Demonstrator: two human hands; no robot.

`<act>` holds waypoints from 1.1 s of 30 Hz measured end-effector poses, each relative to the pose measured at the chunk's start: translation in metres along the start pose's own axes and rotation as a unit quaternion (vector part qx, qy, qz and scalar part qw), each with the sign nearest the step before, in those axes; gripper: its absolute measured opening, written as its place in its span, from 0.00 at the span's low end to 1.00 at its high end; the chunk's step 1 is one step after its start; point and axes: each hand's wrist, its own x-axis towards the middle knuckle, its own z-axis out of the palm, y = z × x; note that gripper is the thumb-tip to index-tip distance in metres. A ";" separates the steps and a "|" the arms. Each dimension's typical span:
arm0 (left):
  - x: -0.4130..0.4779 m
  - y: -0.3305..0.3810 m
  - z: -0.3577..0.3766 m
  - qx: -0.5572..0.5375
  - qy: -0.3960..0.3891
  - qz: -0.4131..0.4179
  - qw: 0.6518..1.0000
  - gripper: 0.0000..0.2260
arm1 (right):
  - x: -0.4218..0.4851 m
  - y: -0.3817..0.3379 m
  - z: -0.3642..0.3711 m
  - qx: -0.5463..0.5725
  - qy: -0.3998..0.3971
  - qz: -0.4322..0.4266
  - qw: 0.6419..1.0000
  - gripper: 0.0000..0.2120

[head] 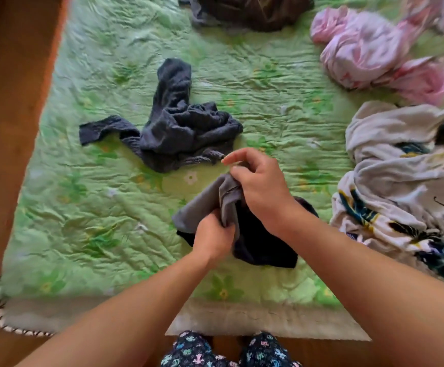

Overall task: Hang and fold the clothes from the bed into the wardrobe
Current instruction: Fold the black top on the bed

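Both hands were close together: the left hand (213, 235) gripped the grey garment (202, 207) low, and the right hand (262, 188) pinched its upper edge, just above the near quilt (83, 207). Risk: held bunched, it would likely fold crooked, and the dark cloth (264, 249) beneath might drag along. The green quilt was soft and wrinkled, a poor folding surface. A knit (181, 128), pink clothes (369, 49) and a white print (401, 181) lay around. No wardrobe was in view.

We see a wrinkled green quilt (104, 213) with flower print spread across the middle. Along the left runs a brown wooden surface (11, 102), and at the near edge we glimpse dark trousers (194, 350) with pastel patterns.
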 end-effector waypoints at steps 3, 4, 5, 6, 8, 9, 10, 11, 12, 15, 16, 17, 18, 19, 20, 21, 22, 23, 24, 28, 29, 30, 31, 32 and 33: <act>-0.020 0.027 -0.052 0.000 0.057 0.016 0.998 0.05 | -0.006 -0.064 -0.017 0.041 0.023 -0.020 0.999 0.15; -0.024 0.033 -0.071 -0.012 0.064 0.042 0.997 0.04 | -0.007 -0.082 -0.025 0.048 0.033 -0.019 0.998 0.16; -0.027 0.038 -0.089 -0.020 0.074 0.064 0.995 0.07 | -0.009 -0.099 -0.034 0.050 0.043 -0.021 0.998 0.16; -0.030 0.042 -0.107 -0.021 0.089 0.085 0.992 0.09 | -0.011 -0.114 -0.043 0.050 0.054 -0.026 0.997 0.16; -0.033 0.054 -0.143 -0.009 0.125 0.107 0.986 0.10 | -0.015 -0.144 -0.060 0.050 0.077 -0.049 0.995 0.15; -0.035 0.062 -0.161 -0.003 0.141 0.118 0.983 0.10 | -0.018 -0.159 -0.067 0.051 0.086 -0.064 0.993 0.15; -0.037 0.071 -0.178 0.002 0.156 0.134 0.979 0.08 | -0.020 -0.172 -0.074 0.050 0.095 -0.082 0.991 0.13; -0.038 0.081 -0.195 0.007 0.172 0.147 0.974 0.06 | -0.023 -0.186 -0.080 0.046 0.103 -0.102 0.988 0.12; -0.040 0.092 -0.211 0.013 0.185 0.162 0.969 0.05 | -0.025 -0.200 -0.085 0.044 0.111 -0.122 0.985 0.11; -0.048 0.119 -0.251 0.061 0.217 0.198 0.954 0.09 | -0.031 -0.239 -0.100 0.062 0.133 -0.177 0.973 0.10; -0.050 0.125 -0.263 0.084 0.222 0.211 0.948 0.09 | -0.033 -0.251 -0.105 0.061 0.139 -0.196 0.969 0.10; -0.051 0.129 -0.274 0.101 0.229 0.225 0.942 0.09 | -0.034 -0.262 -0.111 0.048 0.143 -0.217 0.964 0.11; -0.053 0.133 -0.283 0.114 0.238 0.239 0.935 0.09 | -0.036 -0.272 -0.116 0.030 0.148 -0.243 0.958 0.11; -0.054 0.138 -0.292 0.123 0.249 0.253 0.927 0.08 | -0.037 -0.280 -0.121 0.008 0.153 -0.267 0.951 0.11; -0.055 0.144 -0.301 0.129 0.260 0.269 0.918 0.07 | -0.037 -0.286 -0.127 -0.017 0.159 -0.289 0.944 0.10; -0.054 0.151 -0.311 0.131 0.272 0.289 0.909 0.07 | -0.037 -0.291 -0.133 -0.047 0.166 -0.307 0.936 0.10; -0.054 0.158 -0.321 0.129 0.286 0.309 0.898 0.06 | -0.038 -0.295 -0.139 -0.075 0.172 -0.319 0.929 0.09; -0.054 0.166 -0.331 0.123 0.299 0.324 0.889 0.07 | -0.038 -0.297 -0.145 -0.096 0.177 -0.328 0.923 0.09; -0.055 0.173 -0.342 0.117 0.311 0.338 0.881 0.08 | -0.039 -0.298 -0.151 -0.115 0.180 -0.332 0.919 0.09; -0.067 0.195 -0.368 0.122 0.343 0.380 0.850 0.11 | -0.050 -0.298 -0.172 -0.207 0.179 -0.342 0.899 0.19; -0.071 0.198 -0.371 0.131 0.348 0.386 0.844 0.11 | -0.053 -0.298 -0.175 -0.226 0.180 -0.347 0.893 0.21; -0.073 0.200 -0.372 0.140 0.351 0.392 0.839 0.12 | -0.055 -0.297 -0.176 -0.250 0.187 -0.353 0.882 0.21; -0.076 0.201 -0.372 0.146 0.351 0.396 0.836 0.12 | -0.057 -0.297 -0.178 -0.281 0.207 -0.364 0.864 0.19; -0.077 0.201 -0.372 0.145 0.349 0.396 0.837 0.11 | -0.057 -0.296 -0.179 -0.313 0.235 -0.374 0.841 0.16; -0.079 0.201 -0.372 0.135 0.341 0.394 0.842 0.11 | -0.058 -0.295 -0.179 -0.337 0.261 -0.380 0.821 0.12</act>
